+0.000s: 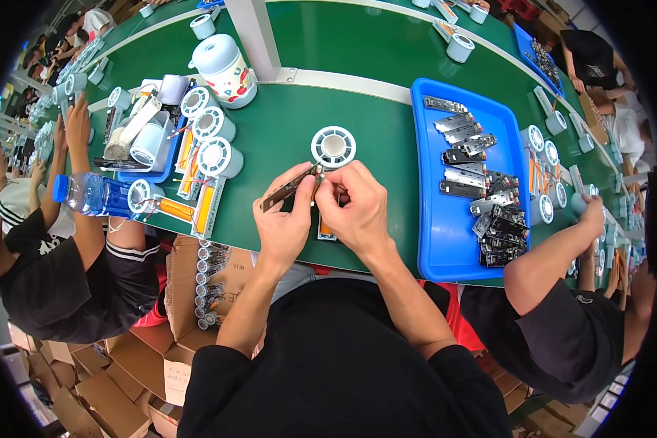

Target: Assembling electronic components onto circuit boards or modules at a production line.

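Note:
My left hand point(281, 232) grips a narrow dark circuit-board strip point(286, 190) between thumb and fingers, tilted up toward the right. My right hand point(359, 208) has thumb and fingertips pinched together at the strip's upper end. What lies in that pinch is too small to make out, and the fingers partly hide it. Just beyond both hands a light-blue fan unit point(333, 147) rests on the green table, its round white slotted face upward. Its handle part with an orange strip point(326, 228) shows below, between my wrists, mostly covered by my hands.
A blue tray point(432, 248) with many similar strips point(461, 157) stands at right. At left are several fan units point(219, 157), a blue bin point(169, 157) of parts, a water bottle point(95, 196) and a lidded cup point(225, 69). Co-workers sit on both sides; cardboard boxes point(142, 358) lie below.

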A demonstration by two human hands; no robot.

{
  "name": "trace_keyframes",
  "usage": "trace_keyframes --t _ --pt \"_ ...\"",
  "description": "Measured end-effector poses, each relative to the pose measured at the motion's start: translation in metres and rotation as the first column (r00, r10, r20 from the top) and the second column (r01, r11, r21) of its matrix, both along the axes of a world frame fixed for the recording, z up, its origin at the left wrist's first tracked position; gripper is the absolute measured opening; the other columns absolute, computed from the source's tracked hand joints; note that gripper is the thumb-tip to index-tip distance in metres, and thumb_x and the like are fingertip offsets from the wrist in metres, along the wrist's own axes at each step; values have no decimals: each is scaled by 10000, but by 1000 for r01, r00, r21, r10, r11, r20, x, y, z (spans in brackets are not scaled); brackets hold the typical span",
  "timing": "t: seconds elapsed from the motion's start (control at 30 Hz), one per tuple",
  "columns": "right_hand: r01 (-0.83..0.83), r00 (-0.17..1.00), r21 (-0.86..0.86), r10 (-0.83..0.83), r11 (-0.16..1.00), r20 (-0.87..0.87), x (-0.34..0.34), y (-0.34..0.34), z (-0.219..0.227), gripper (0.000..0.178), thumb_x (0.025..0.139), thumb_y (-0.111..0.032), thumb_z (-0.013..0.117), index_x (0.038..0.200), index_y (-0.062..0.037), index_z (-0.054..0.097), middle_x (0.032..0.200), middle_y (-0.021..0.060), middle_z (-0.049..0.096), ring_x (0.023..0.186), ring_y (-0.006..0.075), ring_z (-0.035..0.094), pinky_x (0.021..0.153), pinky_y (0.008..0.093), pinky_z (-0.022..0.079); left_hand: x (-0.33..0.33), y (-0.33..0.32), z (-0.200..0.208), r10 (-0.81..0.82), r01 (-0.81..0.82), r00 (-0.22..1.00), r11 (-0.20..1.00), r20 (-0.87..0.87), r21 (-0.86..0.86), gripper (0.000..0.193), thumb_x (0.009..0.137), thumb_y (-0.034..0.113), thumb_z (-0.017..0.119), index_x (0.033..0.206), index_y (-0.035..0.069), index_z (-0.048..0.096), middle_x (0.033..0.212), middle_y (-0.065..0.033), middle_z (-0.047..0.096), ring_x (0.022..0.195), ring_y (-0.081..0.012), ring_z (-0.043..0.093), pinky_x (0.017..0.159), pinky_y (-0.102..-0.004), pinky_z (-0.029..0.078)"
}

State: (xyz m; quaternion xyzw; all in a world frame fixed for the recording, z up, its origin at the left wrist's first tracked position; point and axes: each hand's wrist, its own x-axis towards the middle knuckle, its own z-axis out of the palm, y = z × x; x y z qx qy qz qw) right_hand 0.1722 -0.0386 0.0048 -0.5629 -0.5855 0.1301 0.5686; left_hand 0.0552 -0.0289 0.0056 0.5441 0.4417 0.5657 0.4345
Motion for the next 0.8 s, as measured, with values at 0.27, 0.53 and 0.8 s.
trace_keyframes --t 0.27,0.53,0.8 --pt "-1 999 -9 1 1000 40 3 -1 2 85 760 56 669 771 -12 619 720 24 551 514 118 425 464 275 356 -4 4 -6 16 25 982 977 -187 211 328 834 -85 714 1129 51 766 970 -98 767 774 -146 653 735 -251 543" --pt "-6 998 -68 9 998 55 5 -1 2 108 742 7 673 745 -55 585 693 31 536 499 184 435 465 331 382 -11 11 -11 59 115 927 896 -371 429 425 773 -129 705 1151 58 755 929 -39 764 678 -162 546 770 -280 518" --pt "-14 992 -51 21 999 125 8 0 7 101 742 6 669 749 -55 588 691 39 540 489 200 440 461 341 387 -12 10 -10 62 134 913 888 -403 440 405 792 -138 683 1148 42 751 956 -71 759 771 -169 621 783 -279 527"
